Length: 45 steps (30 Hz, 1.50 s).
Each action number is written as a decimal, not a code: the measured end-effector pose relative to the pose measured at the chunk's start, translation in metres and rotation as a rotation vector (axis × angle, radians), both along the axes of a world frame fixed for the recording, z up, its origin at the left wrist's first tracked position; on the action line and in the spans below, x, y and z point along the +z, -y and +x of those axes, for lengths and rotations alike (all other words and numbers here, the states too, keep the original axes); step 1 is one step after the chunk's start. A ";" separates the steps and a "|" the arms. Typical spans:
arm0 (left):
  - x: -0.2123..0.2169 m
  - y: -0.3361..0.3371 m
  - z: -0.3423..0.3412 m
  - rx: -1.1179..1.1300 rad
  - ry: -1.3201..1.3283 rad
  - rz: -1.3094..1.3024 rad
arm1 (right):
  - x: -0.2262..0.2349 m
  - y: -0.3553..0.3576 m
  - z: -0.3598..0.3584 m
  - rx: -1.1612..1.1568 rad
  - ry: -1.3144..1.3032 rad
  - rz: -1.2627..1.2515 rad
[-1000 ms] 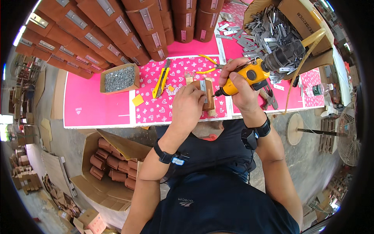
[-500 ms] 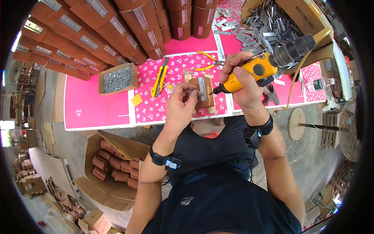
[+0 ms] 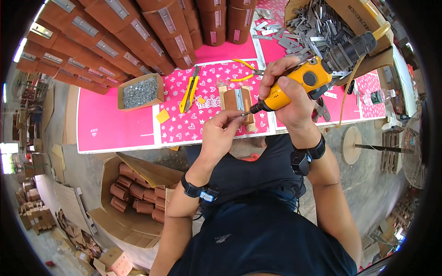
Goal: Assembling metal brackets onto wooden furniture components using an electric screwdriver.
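Observation:
My right hand (image 3: 294, 103) grips a yellow and black power screwdriver (image 3: 287, 89), its bit pointing left and down. My left hand (image 3: 220, 135) pinches thumb and finger together at the tip of that bit, on what looks like a small screw (image 3: 243, 115). Just beyond the fingertips lies a brown curved tile-like piece (image 3: 231, 102) on a light wooden block (image 3: 251, 127). A silver metal strip (image 3: 239, 98) rests lengthwise on the brown piece; my fingers and the bit are over its near end.
An open carton of screws (image 3: 140, 92), a yellow utility knife (image 3: 189, 94) and yellow-handled pliers (image 3: 244, 71) lie on the pink table (image 3: 115, 133). Stacked brown pieces (image 3: 161, 27) rise behind. Metal strips (image 3: 317, 34) fill a box at back right. A carton of brown pieces (image 3: 133, 225) stands below left.
My left hand has moved right and nearer me, from beside the metal strip to the bit's tip. The screwdriver has shifted slightly, its bit now lower and further left.

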<state>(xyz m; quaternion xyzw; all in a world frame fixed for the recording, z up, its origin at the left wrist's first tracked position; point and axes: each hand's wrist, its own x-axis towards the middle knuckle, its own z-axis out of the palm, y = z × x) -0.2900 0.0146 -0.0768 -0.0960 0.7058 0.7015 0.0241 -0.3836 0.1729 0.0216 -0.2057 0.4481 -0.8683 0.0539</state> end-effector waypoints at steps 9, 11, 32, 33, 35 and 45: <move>0.004 -0.003 0.001 0.035 -0.123 -0.090 | 0.002 0.002 -0.001 -0.006 0.008 0.010; 0.006 -0.004 0.001 0.066 -0.150 -0.144 | 0.005 0.003 0.000 -0.010 0.022 0.018; -0.021 -0.011 -0.031 0.203 -0.438 -0.586 | -0.016 0.021 -0.014 0.026 -0.115 0.287; -0.022 -0.011 -0.031 0.204 -0.435 -0.586 | -0.016 0.022 -0.015 0.027 -0.123 0.302; -0.023 -0.013 -0.031 0.214 -0.380 -0.507 | -0.017 0.023 -0.018 0.032 -0.129 0.318; -0.017 -0.010 -0.022 0.173 -0.296 -0.580 | -0.023 0.023 -0.020 0.058 -0.086 0.321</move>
